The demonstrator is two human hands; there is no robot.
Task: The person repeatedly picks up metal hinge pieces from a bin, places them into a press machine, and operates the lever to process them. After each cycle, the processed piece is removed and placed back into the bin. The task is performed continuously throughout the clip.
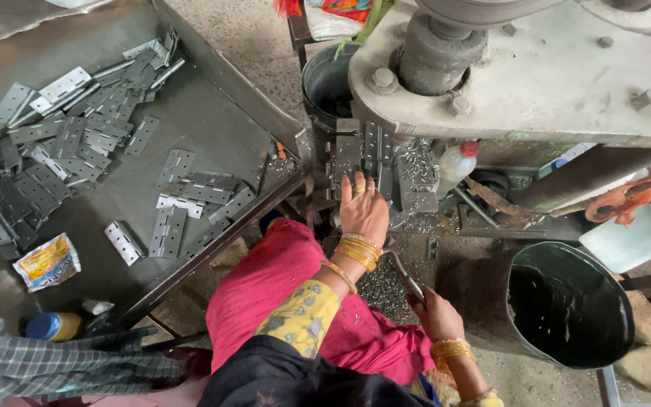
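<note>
Nearby, hinges (77,143), bottle (457,164), black bucket (566,301)

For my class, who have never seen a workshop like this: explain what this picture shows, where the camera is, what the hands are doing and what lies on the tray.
The single picture comes from a camera worn on the person's head, looking down at their own lap and hands. The left hand reaches forward and rests on metal hinges at the bed of a heavy grey press machine. The right hand grips a thin metal lever near the lap. On the left, a steel tray holds many loose flat hinges, plus a small yellow packet. A dark bucket stands on the right, and a small plastic bottle sits beside the machine.
</note>
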